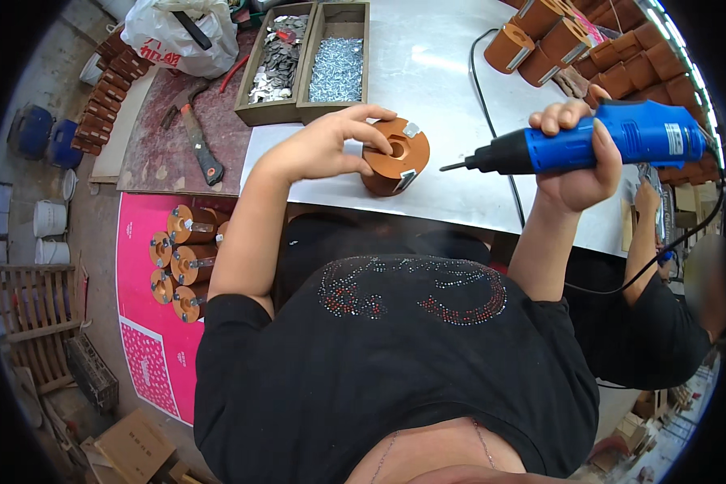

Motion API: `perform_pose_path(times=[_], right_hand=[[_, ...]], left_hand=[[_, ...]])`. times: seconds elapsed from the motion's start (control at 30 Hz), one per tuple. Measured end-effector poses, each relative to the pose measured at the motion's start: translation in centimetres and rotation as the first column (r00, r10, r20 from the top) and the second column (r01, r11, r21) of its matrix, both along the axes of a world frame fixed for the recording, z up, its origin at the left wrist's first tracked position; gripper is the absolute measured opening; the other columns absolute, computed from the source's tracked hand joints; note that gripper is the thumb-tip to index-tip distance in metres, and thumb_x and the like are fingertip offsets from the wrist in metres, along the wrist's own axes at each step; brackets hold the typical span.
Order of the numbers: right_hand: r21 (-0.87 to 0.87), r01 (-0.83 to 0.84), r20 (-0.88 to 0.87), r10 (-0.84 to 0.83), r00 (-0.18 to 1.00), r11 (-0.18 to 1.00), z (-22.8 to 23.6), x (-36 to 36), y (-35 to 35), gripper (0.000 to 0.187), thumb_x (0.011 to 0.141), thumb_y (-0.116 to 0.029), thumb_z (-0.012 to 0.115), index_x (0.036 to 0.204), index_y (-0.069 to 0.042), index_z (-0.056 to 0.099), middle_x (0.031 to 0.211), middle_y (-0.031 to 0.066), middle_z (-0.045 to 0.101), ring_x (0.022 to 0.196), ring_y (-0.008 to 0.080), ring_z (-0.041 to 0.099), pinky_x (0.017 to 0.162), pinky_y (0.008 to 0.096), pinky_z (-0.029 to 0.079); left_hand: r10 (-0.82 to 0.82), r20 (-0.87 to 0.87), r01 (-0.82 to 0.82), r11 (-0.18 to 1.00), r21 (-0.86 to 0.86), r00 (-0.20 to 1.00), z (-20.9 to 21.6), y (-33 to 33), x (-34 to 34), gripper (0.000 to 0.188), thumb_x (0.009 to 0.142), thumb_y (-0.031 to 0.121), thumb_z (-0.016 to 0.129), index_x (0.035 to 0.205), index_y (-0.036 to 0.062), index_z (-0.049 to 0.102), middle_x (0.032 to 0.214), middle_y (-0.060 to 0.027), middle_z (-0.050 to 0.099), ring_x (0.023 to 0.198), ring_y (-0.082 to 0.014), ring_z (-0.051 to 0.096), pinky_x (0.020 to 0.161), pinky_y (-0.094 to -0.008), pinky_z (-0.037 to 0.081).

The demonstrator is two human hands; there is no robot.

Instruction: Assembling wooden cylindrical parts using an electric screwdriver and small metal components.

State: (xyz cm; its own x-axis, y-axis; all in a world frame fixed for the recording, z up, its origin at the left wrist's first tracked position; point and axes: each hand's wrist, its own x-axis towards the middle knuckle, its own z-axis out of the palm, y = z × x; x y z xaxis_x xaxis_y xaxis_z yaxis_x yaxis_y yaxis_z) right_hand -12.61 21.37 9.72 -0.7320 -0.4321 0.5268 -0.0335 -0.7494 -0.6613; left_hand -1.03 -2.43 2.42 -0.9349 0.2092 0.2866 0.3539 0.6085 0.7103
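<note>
My left hand [331,143] grips an orange-brown cylinder [395,181] that stands on the pale metal tabletop. Its thumb rests against the cylinder's near left side and its other fingers reach over the top. A fingertip lies by the round hole in the top face. Small metal plates sit at the far and near edges of that face. In my right hand [577,157] is a blue corded electric screwdriver [637,133]. Its black nose and thin bit point left toward the cylinder, apart from it. My right fingers wrap around the body.
Two open bins hold grey metal plates [281,64] and silvery screws [335,73]. A hammer [194,133] lies on the left. More cylinders stand on a pink sheet [149,355] and in stacks [540,44] at far right. A black cable [484,97] crosses the tabletop. Another person [649,331] is at right.
</note>
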Motion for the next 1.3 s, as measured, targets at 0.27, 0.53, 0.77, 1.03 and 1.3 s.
perform_pose_path(times=[0.27,0.53,0.77,1.03,1.3], right_hand=[[0.039,0.012,-0.111,-0.007,0.994,0.999,-0.7,0.6,1.3,0.047,0.076,-0.019,0.045,0.116,0.002,0.035,0.074,0.0121,0.054,0.068,0.0207,0.054,0.07,0.0379,0.045],[0.048,0.031,-0.099,-0.026,0.995,0.998,-0.6,1.0,1.1,0.049,0.075,-0.019,0.045,0.117,0.003,0.032,0.073,0.0119,0.053,0.066,0.0212,0.055,0.068,0.0388,0.046],[0.058,0.05,-0.107,-0.043,0.993,0.997,-0.9,0.8,1.7,0.048,0.076,-0.02,0.045,0.116,0.003,0.033,0.073,0.0119,0.054,0.066,0.0212,0.055,0.069,0.0388,0.046],[0.017,0.059,-0.067,-0.057,0.996,0.998,-0.8,0.5,1.7,0.047,0.075,-0.02,0.046,0.115,0.001,0.034,0.072,0.0116,0.054,0.065,0.0221,0.056,0.068,0.0396,0.046],[-0.041,0.095,-0.018,-0.096,0.995,0.995,0.0,0.8,0.6,0.045,0.074,-0.024,0.045,0.113,-0.004,0.035,0.072,0.0102,0.055,0.065,0.0215,0.056,0.07,0.0401,0.046]], left_hand=[[0.318,0.134,-0.343,0.899,0.273,0.939,0.6,-6.8,-4.7,0.032,0.075,0.015,0.063,0.103,0.0028,0.056,0.097,-0.004,0.059,0.086,-0.0127,0.058,0.077,-0.0243,0.045],[0.535,0.21,-0.229,0.638,-0.735,0.818,-2.5,-6.4,-10.2,0.029,0.072,0.013,0.06,0.1,0.0083,0.059,0.097,-0.0123,0.061,0.091,-0.0266,0.057,0.077,-0.0354,0.046],[0.579,0.199,-0.193,0.545,-0.816,0.791,-2.4,-6.2,-10.7,0.025,0.072,0.021,0.06,0.095,0.0112,0.059,0.096,-0.0098,0.061,0.093,-0.0255,0.056,0.077,-0.0378,0.045],[0.617,-0.034,-0.496,0.598,-0.63,0.786,-1.8,-6.2,-8.9,0.017,0.07,0.019,0.064,0.081,0.007,0.059,0.077,-0.0091,0.061,0.076,-0.0256,0.059,0.065,-0.0362,0.046],[0.367,0.215,-0.423,0.832,0.36,0.905,1.3,-2.3,-4.1,0.015,0.081,0.016,0.057,0.084,0.0017,0.058,0.08,-0.0072,0.063,0.067,-0.0142,0.06,0.059,-0.0231,0.047]])
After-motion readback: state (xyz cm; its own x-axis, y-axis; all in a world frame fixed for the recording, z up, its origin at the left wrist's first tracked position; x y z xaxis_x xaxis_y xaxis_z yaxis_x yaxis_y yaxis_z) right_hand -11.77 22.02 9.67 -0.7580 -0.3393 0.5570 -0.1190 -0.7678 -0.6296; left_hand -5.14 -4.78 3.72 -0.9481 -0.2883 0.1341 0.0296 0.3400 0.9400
